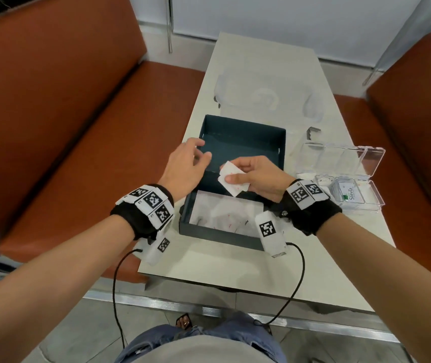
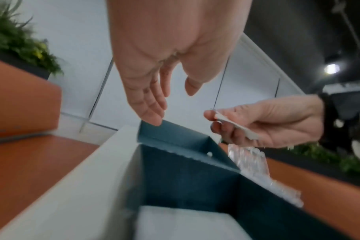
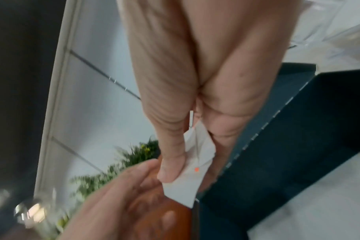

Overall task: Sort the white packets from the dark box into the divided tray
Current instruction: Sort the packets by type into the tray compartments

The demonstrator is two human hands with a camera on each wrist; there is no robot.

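Note:
A dark blue box point(image 1: 235, 127) lies open on the pale table point(image 1: 261, 61), with several white packets point(image 1: 224, 213) in its near compartment. Over the box's middle, my right hand point(image 1: 245, 174) pinches a few white packets point(image 1: 231, 180) between thumb and fingers; the packets point(image 3: 192, 155) show red print. My left hand point(image 1: 190, 161) hovers open just left of them, above the box's left wall point(image 2: 154, 134), holding nothing. The clear divided tray point(image 1: 345, 176) stands open to the right of the box, with a Stevia packet point(image 1: 350, 195) in a near cell.
Orange bench seats point(image 1: 65, 140) flank the narrow table on both sides. A clear plastic item point(image 1: 266, 95) lies at the far end of the table. Cables point(image 1: 116, 297) hang from both wrist cameras past the table's near edge.

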